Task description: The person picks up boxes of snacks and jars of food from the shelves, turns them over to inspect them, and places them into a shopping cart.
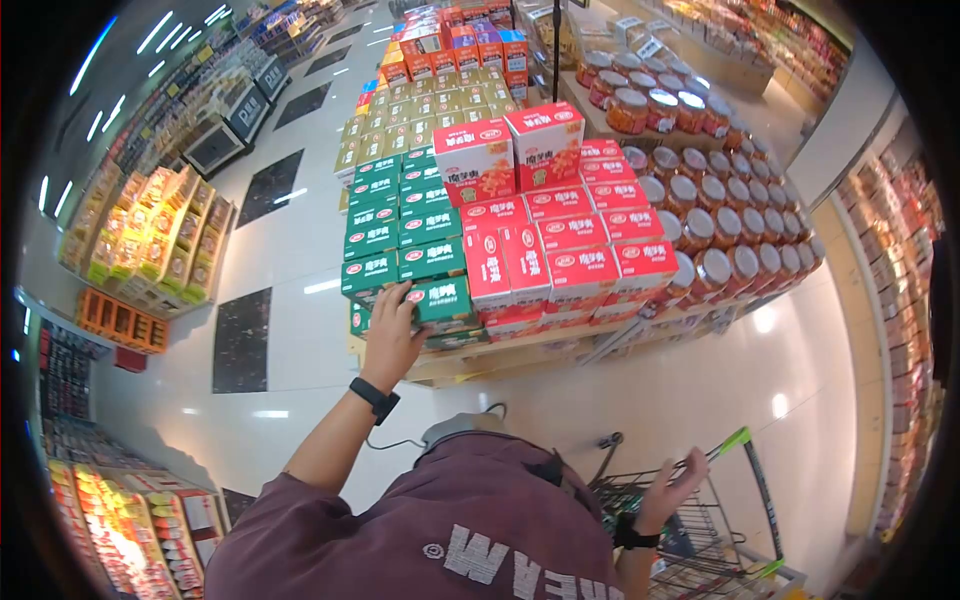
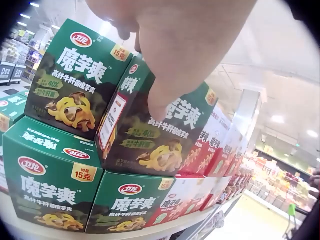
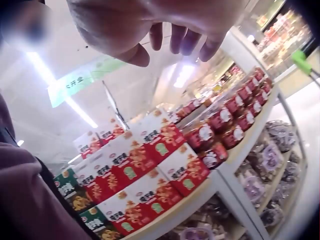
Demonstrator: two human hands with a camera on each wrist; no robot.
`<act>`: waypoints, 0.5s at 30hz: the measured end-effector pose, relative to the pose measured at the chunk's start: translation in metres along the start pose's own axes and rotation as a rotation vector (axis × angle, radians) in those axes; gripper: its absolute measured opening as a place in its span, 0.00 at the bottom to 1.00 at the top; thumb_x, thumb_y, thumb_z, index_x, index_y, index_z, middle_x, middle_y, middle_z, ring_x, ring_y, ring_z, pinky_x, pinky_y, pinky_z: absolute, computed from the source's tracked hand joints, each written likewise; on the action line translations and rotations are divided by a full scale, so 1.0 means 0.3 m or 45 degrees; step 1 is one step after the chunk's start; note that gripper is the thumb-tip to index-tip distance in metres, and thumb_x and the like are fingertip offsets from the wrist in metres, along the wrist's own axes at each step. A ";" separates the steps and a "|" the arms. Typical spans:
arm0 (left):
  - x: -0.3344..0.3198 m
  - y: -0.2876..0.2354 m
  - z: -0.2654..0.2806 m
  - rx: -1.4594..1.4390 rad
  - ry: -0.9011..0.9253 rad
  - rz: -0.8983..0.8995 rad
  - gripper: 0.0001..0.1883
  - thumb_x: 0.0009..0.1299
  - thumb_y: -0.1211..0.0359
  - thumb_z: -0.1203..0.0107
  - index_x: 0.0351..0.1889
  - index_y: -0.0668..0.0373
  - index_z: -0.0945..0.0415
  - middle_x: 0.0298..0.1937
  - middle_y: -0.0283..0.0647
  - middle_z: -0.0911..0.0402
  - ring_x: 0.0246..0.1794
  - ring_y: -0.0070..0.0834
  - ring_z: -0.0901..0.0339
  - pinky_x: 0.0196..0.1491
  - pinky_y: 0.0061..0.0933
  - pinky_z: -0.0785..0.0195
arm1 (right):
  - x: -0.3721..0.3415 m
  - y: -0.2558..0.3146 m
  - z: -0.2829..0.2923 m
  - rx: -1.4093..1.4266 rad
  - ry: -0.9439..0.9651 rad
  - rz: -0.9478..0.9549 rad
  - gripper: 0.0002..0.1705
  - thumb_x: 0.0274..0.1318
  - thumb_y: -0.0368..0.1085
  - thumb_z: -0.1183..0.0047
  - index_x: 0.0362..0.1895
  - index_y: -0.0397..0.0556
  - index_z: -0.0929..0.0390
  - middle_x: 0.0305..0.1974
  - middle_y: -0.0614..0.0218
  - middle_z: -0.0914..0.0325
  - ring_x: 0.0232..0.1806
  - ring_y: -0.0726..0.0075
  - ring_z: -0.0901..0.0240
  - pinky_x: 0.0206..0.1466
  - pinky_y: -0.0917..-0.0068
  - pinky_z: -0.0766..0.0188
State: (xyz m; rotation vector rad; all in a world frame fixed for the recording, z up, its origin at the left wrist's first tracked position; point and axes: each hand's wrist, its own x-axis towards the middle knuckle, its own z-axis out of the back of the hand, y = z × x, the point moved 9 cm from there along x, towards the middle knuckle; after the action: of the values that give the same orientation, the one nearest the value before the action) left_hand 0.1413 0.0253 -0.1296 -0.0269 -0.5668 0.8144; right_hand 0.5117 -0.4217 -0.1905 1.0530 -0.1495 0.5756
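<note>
My left hand (image 1: 393, 335) reaches to the front corner of a stacked display and grips a green konjac snack box (image 1: 442, 303). In the left wrist view its thumb (image 2: 159, 107) lies against the box's printed front, while the other fingers go over the top edge. That box stands slightly turned, one side face showing, on a lower row of green boxes (image 2: 52, 187). Another green box (image 2: 75, 80) is directly beside it. My right hand (image 1: 672, 490) holds nothing; its fingers are loosely bent, palm up, near the shopping cart (image 1: 715, 520).
Red and white snack boxes (image 1: 580, 262) adjoin the green ones, two standing upright on top. Lidded jars (image 1: 715, 265) fill the display's right side. Gold boxes (image 1: 430, 110) lie behind. Purple-wrapped packages (image 3: 252, 185) sit on lower shelves. Another lit display (image 1: 150, 240) stands across the aisle.
</note>
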 end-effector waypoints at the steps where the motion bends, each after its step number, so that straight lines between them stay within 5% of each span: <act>1: 0.010 -0.008 0.028 -0.014 -0.012 0.009 0.36 0.54 0.71 0.21 0.60 0.59 0.29 0.70 0.51 0.28 0.73 0.59 0.33 0.77 0.58 0.41 | 0.009 0.083 -0.050 0.061 0.053 0.086 0.28 0.69 0.27 0.45 0.70 0.37 0.35 0.68 0.50 0.33 0.72 0.50 0.36 0.79 0.54 0.41; 6: -0.001 0.023 0.053 -0.459 0.113 -0.007 0.29 0.56 0.70 0.21 0.53 0.60 0.25 0.62 0.49 0.25 0.60 0.52 0.22 0.59 0.44 0.23 | 0.045 0.406 -0.247 0.136 0.370 0.259 0.28 0.60 0.26 0.40 0.64 0.39 0.29 0.64 0.49 0.29 0.66 0.48 0.30 0.75 0.54 0.36; 9: 0.048 -0.018 0.167 -0.834 0.045 -0.043 0.38 0.56 0.70 0.19 0.61 0.56 0.31 0.63 0.50 0.25 0.64 0.47 0.23 0.65 0.41 0.28 | 0.076 0.576 -0.371 0.136 0.600 0.322 0.29 0.56 0.28 0.35 0.62 0.40 0.27 0.62 0.48 0.28 0.63 0.47 0.28 0.72 0.53 0.32; 15: 0.168 -0.258 0.252 -1.562 0.386 -0.391 0.50 0.56 0.74 0.20 0.75 0.55 0.39 0.70 0.52 0.28 0.72 0.44 0.28 0.74 0.44 0.36 | 0.071 0.875 -0.612 0.893 1.083 0.100 0.58 0.45 0.38 0.17 0.74 0.45 0.43 0.66 0.55 0.30 0.72 0.54 0.31 0.73 0.56 0.30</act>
State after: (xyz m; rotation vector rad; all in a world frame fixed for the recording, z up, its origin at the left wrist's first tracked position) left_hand 0.1847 -0.0077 -0.0234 -1.1398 -0.6836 0.0610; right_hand 0.3666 -0.1619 -0.0702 1.3789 0.8140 1.1446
